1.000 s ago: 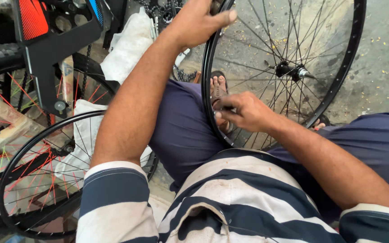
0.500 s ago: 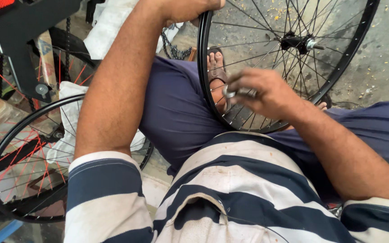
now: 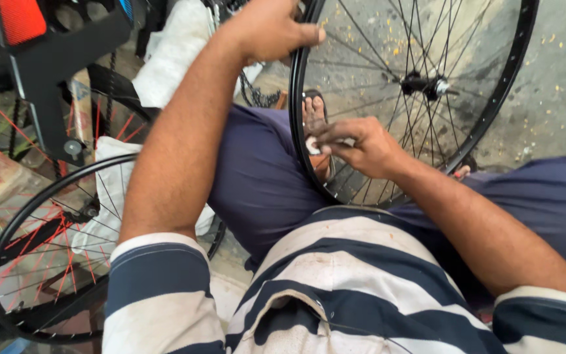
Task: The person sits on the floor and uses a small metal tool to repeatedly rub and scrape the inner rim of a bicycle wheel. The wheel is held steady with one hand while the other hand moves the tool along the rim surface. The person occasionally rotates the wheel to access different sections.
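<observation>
The black spoked bicycle wheel with a steel hub [image 3: 420,85] stands upright between the knees. The left hand [image 3: 266,29] grips its rim at 11 o'clock, fingers curled. The right hand [image 3: 358,147], at 8 o'clock, pinches a small silvery tool [image 3: 314,145] against the spokes. Since half a second ago, the wheel sits lower in view, the left hand now visible.

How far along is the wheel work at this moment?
Done: the wheel already has its spokes laced to the hub. In hand: the left hand steadies the rim at the top, while the right hand pinches a small tool at the spokes near the lower rim. Left: which spokes are finished cannot be told; a second wheel with red spokes lies untouched alongside.
</observation>
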